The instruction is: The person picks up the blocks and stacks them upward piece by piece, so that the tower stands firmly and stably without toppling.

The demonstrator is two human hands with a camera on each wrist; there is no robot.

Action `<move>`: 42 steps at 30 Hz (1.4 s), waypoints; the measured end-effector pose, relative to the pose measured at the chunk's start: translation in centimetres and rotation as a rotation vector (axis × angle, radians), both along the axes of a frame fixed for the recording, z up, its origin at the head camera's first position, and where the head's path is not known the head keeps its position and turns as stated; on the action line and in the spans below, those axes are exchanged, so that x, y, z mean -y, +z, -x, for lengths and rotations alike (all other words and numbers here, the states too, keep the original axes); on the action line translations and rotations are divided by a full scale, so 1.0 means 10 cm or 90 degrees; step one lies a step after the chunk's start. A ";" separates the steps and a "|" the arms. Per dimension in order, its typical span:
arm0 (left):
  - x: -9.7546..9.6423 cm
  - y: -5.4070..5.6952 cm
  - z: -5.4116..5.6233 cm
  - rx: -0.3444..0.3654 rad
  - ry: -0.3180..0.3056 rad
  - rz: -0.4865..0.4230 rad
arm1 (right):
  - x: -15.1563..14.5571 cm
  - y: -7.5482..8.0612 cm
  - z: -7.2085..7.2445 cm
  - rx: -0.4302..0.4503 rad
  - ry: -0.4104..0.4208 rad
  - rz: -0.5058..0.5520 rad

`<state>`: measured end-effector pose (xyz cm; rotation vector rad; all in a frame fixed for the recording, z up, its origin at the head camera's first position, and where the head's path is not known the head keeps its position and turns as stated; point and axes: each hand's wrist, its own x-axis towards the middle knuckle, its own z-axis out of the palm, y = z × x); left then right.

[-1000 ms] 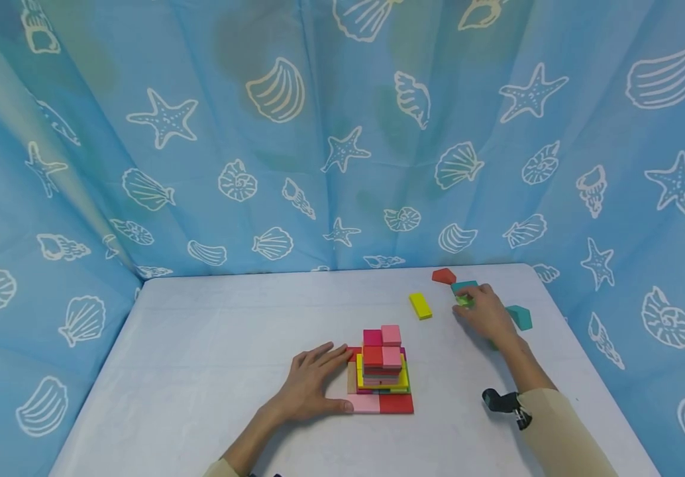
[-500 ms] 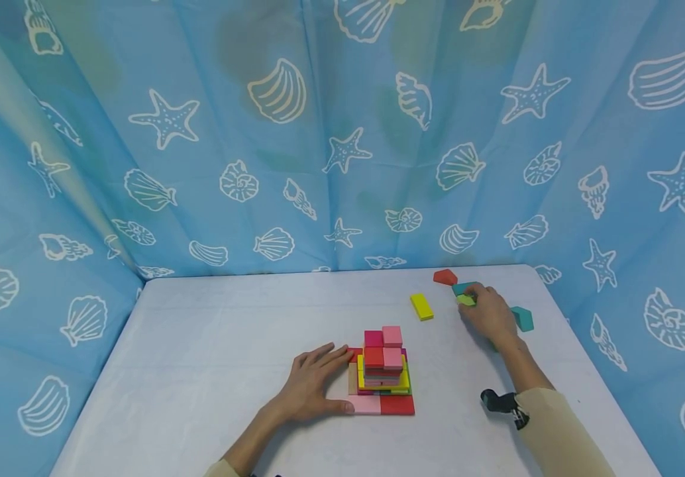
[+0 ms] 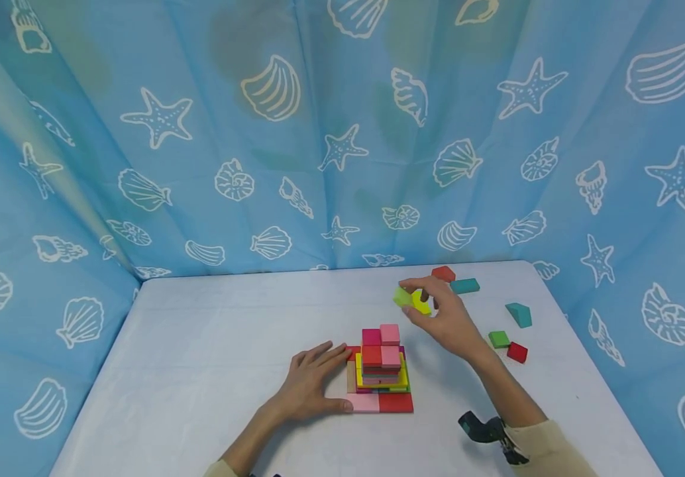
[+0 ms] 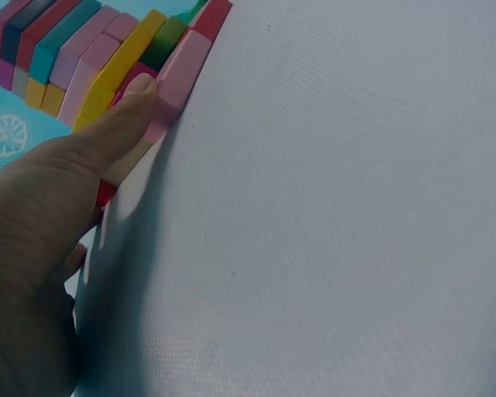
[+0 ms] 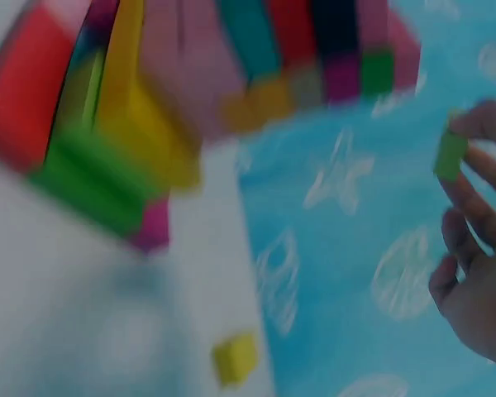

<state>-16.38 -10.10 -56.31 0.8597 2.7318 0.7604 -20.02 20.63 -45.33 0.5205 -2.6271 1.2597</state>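
Observation:
Between thumb and fingertips my right hand pinches a light green block, raised off the table behind the tower. The right wrist view, rather blurred, shows the same green block in the fingertips. A many-layered tower of coloured blocks stands at the middle of the table, with pink and red cubes on top. My left hand lies spread at its left side, thumb and a fingertip touching the base layer. In the left wrist view the left thumb rests against the pink base block.
Loose blocks lie to the back right: a yellow one partly behind my right hand, an orange-red one, a teal bar, a teal wedge, a green one and a red one. A shell-patterned curtain surrounds the table.
My right hand has lifted the light green block from the back right and carried it left, uncovering the green and red blocks. The left hand stays at the tower's base.

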 end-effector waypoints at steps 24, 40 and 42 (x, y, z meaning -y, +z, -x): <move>0.01 -0.03 0.01 -0.019 -0.008 -0.004 | 0.43 0.05 -0.28 0.050 0.142 -0.107; 0.01 -0.03 0.01 -0.023 -0.007 -0.002 | 0.42 0.05 -0.27 0.047 0.140 -0.108; 0.01 -0.03 0.01 -0.020 -0.006 0.000 | 0.40 0.06 -0.27 0.047 0.136 -0.105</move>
